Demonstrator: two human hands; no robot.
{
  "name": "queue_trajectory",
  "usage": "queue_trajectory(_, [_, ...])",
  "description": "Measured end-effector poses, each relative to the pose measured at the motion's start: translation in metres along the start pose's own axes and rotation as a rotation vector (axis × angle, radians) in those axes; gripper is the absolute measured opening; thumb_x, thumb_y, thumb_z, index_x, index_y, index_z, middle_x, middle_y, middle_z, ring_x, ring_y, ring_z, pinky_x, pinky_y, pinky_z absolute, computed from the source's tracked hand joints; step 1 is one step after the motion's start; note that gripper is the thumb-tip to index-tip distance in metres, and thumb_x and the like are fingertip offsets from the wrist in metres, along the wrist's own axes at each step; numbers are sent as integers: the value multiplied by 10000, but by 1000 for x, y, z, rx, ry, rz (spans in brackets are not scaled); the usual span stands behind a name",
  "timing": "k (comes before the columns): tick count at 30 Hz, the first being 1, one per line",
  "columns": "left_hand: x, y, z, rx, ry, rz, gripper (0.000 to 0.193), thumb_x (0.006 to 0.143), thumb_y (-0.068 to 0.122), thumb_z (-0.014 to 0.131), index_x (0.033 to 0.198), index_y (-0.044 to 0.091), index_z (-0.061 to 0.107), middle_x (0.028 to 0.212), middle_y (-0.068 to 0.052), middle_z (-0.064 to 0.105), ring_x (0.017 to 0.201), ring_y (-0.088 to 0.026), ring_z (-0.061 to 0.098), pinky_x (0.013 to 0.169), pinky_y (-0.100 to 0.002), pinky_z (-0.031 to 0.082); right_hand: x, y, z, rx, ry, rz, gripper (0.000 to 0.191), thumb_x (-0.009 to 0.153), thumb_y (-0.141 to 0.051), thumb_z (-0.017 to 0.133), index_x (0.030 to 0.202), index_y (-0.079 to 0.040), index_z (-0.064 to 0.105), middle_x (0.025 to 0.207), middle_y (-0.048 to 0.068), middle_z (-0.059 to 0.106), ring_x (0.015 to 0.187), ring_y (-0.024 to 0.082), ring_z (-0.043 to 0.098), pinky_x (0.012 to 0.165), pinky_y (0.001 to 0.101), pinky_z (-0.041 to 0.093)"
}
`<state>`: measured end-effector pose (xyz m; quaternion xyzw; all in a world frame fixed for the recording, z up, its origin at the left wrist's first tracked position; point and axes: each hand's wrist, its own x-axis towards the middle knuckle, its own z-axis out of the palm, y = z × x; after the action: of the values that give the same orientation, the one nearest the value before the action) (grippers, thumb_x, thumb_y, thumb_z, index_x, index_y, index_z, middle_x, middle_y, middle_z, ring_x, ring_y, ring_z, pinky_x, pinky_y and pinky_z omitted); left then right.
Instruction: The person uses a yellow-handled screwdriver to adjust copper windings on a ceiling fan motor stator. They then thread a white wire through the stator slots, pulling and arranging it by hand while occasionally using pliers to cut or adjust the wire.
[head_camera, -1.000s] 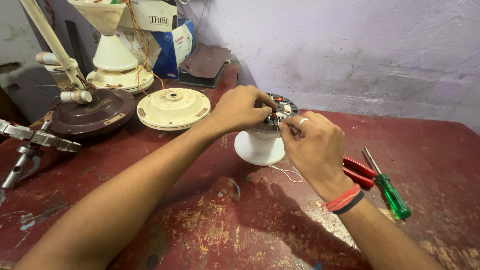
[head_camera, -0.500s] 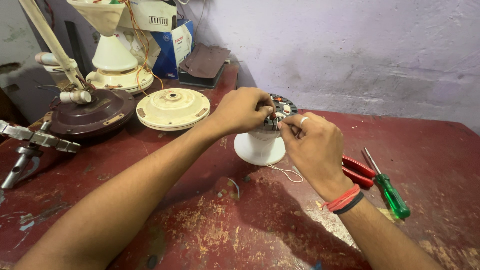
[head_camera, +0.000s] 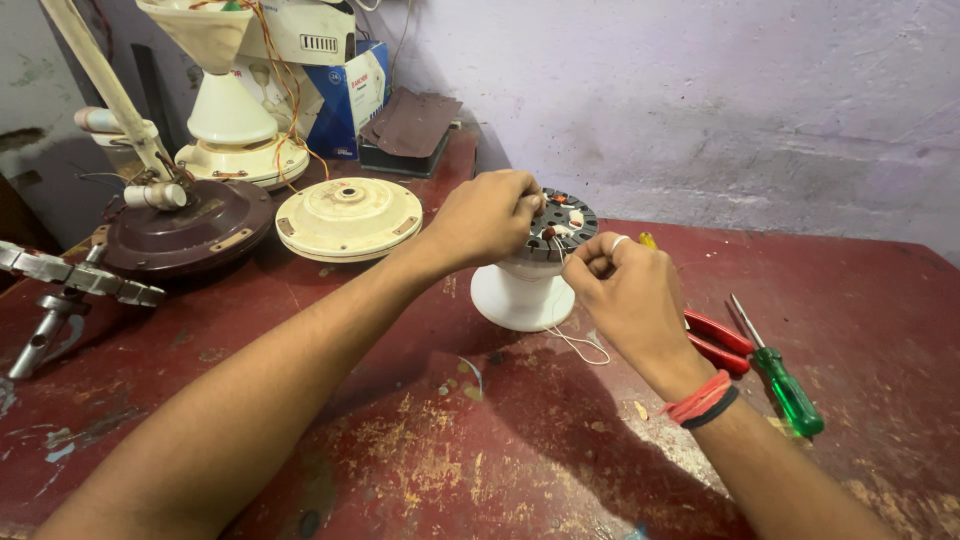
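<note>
At the middle of the red desk (head_camera: 420, 440), a dark round stator (head_camera: 562, 222) with wound coils sits on top of a white cone-shaped base (head_camera: 520, 295), and both hands are gathered on it. The left hand (head_camera: 485, 215) is curled over the stator's 9 o'clock edge, fingers clenched down on the rim; what lies under the fingertips is hidden. The right hand (head_camera: 625, 285) sits at the stator's 4 o'clock side, thumb and forefinger pinched on a thin white thread (head_camera: 575, 335) that runs up to the coils and loops down onto the desk beneath the wrist.

Compared with the frames a second and half a second ago, almost nothing has shifted: the two hands keep the same places and the same grips, the stator has not turned on its base, and the loose loop of thread lies much as it did. The work reads as a slow, fine stage of handling thread at the coils rather than any large move.

At 3 o'clock of the right wrist lie red-handled pliers (head_camera: 720, 340), and just past them a green-handled screwdriver (head_camera: 785, 380), both untouched. At 10 o'clock of the stator rests a cream round cover (head_camera: 348, 215), with a dark brown fan housing (head_camera: 185, 235) further left.
</note>
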<state>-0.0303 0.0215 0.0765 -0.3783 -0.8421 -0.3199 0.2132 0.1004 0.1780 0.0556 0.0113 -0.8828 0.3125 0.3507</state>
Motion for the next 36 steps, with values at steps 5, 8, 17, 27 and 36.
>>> queue_trajectory(5, [7,-10,4,-59,61,57,243,954,200,548,966,26,717,959,-188,734,923,-372,690,825,-480,516,4,3,-5,-58,-155,86,182,801,-200,735,802,-20,759,588,83,721,513,154,686,534,313,516])
queue_trajectory(8, [8,-13,3,-111,42,7,242,970,195,547,988,7,698,955,-198,731,903,-361,705,818,-459,526,4,8,-8,-129,-192,79,161,749,-187,765,759,-26,768,583,90,725,513,128,677,563,288,519])
queue_trajectory(17, [9,-10,-1,-174,36,-59,235,972,171,534,979,1,695,945,-196,737,909,-340,721,835,-438,532,12,36,-4,701,-132,154,76,833,37,621,776,-10,606,677,66,670,541,108,552,469,264,420])
queue_trajectory(27, [13,-20,-8,-248,188,-176,247,986,162,492,996,0,679,969,-190,739,921,-321,713,845,-422,522,17,45,-25,1372,-408,-8,151,903,57,485,947,17,624,756,101,631,649,179,607,640,316,514])
queue_trajectory(36, [19,-30,-30,-432,370,-361,258,991,190,500,1015,9,683,845,-110,707,746,-183,660,673,-353,522,25,55,-80,932,-1468,130,309,919,-70,685,1186,27,562,924,196,771,785,261,768,628,348,622])
